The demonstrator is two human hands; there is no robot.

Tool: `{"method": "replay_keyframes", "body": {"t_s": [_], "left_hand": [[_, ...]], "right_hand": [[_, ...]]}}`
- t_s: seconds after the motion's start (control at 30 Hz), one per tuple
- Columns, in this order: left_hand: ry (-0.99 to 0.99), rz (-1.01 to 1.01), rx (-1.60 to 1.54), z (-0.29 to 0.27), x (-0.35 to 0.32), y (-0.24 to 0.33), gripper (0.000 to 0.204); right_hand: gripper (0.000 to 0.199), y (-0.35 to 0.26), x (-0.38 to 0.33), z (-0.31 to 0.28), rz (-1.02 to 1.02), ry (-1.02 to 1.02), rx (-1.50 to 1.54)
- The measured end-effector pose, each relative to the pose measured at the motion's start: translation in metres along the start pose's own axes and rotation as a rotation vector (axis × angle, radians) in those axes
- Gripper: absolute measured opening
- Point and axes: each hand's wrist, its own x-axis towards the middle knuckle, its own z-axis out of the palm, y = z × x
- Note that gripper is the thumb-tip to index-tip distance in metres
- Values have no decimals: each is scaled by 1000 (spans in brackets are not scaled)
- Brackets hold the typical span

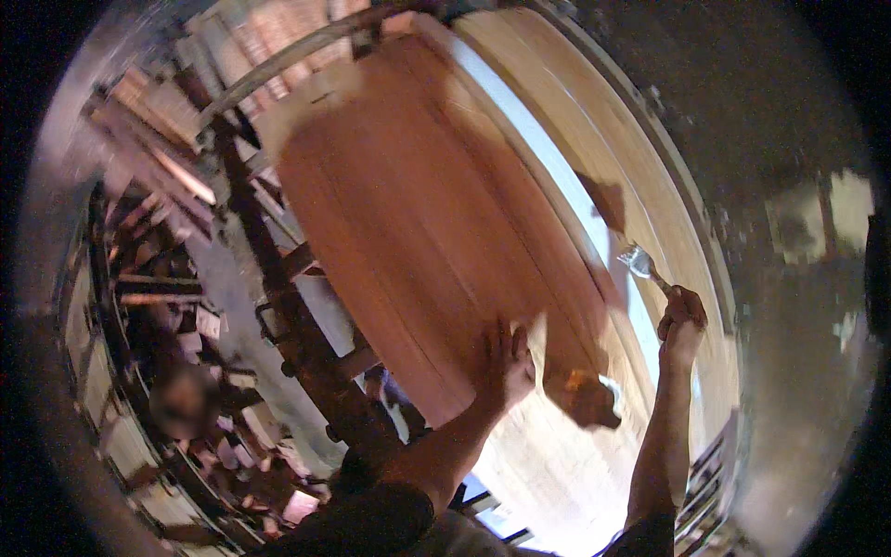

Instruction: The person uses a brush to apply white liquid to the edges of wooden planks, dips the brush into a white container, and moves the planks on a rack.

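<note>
My right hand [682, 318] is closed around the handle of a brush [639, 261]. Its whitened bristle end is over a long white wet-looking strip [529, 125] that runs along the wooden boards. My left hand [510, 364] lies with fingers stretched out on a wide reddish-brown wooden panel [408, 204], holding nothing. Between my two forearms, a dark brownish object with an orange patch [583, 382] and a white edge sits on the wood; its kind is unclear. Paler boards [566, 93] lie on the far side of the white strip.
A dark metal frame [297, 353] runs along the panel's left side. Beyond it, several wood offcuts [264, 422] are scattered on the floor. Stacked timber pieces [158, 111] are at the upper left. A curved bar [306, 51] crosses near the panel's far end.
</note>
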Motion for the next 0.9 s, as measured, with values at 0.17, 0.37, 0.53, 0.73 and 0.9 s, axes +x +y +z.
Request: {"method": "replay_keyframes", "body": {"t_s": [0.17,0.37,0.53,0.73,0.9], "left_hand": [[218,181,225,23,-8,-12,57],[231,402,239,30,3,-18,49],[453,521,271,33,4,-15,41],[239,619,167,24,11,-88,46],[-13,500,469,39,-52,-164,54]], "right_hand": [[5,-12,-143,-64,267,240,-87],[11,108,-218,-54,-125,242,-364],[41,67,-239,-54,317,82,-643],[45,157,-345,-218,380,296,-293],[41,291,-439,-403,376,643,-255]]}}
